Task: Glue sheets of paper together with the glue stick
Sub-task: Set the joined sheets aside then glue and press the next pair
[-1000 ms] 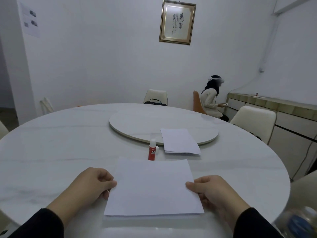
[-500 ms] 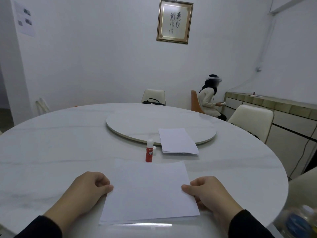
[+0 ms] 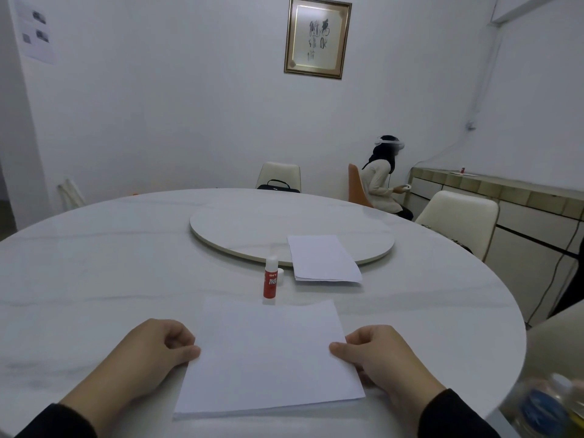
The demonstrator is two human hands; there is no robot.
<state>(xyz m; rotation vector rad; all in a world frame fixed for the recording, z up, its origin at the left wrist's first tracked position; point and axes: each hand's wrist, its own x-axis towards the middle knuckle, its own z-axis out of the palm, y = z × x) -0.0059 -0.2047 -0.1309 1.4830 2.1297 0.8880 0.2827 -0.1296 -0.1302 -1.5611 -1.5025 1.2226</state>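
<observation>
A white paper sheet point(image 3: 268, 358) lies near the front edge of the round white table point(image 3: 94, 279). My left hand point(image 3: 155, 352) pinches its left edge and my right hand point(image 3: 379, 358) pinches its right edge. Just beyond the sheet stands a red glue stick point(image 3: 270, 282) upright with its white top; a small white cap point(image 3: 280, 272) lies beside it. A second stack of white paper point(image 3: 322, 259) rests farther back, partly over the rim of the turntable.
A round turntable point(image 3: 252, 226) sits at the table's middle. Cream chairs point(image 3: 458, 216) stand behind and to the right. A person in a headset point(image 3: 382, 181) sits at the back by a counter. A blurred bottle point(image 3: 550, 406) is at the lower right.
Both hands keep their grip on the sheet's side edges. The sheet and hands appear slightly lower and left in view, mostly from head motion.
</observation>
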